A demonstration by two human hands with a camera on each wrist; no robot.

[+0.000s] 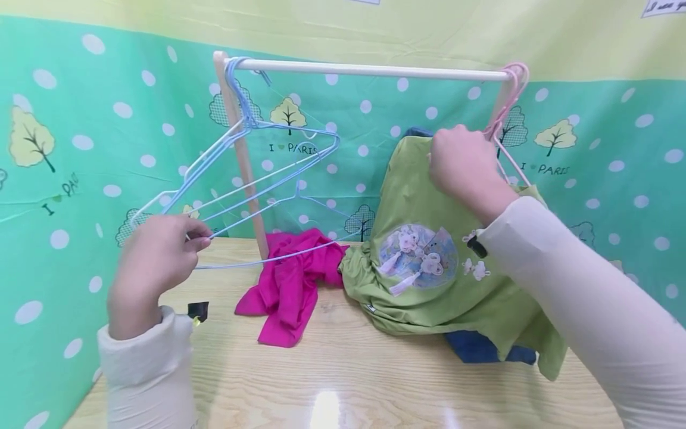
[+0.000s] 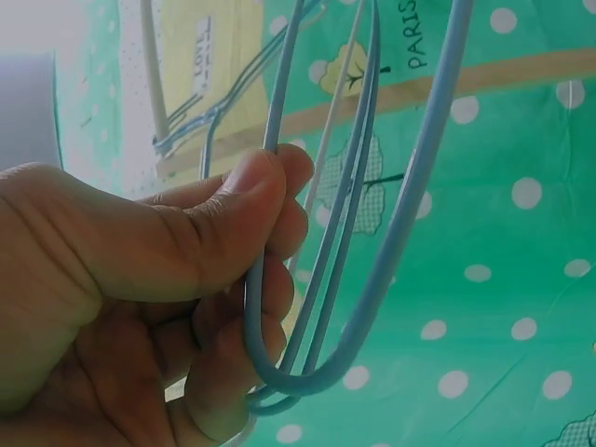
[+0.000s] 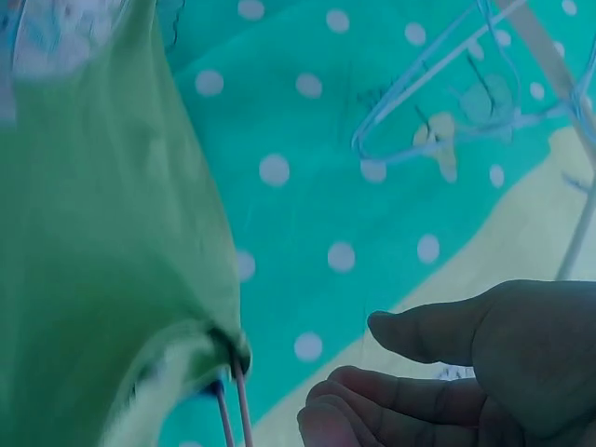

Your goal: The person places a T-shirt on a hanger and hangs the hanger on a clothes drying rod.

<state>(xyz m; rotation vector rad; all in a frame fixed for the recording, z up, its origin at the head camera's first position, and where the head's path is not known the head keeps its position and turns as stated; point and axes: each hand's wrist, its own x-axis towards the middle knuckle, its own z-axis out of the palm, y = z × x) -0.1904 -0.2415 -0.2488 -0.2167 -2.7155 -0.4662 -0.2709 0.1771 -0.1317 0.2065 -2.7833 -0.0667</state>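
Left wrist view — fingers (image 2: 287, 228) pinch a blue hanger (image 2: 406, 209).

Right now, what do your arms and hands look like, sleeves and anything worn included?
The left hand and right hand are bare, without gloves. The left sleeve and right sleeve are off-white; the left cuff looks bunched or folded. A black tab with a yellow bit shows beside it, and a small dark piece at the right cuff.

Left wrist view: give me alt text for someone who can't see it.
A left hand pinches one blue hanger near its rounded end. More blue wires and a white wire show behind it, against a green, white-dotted cloth.
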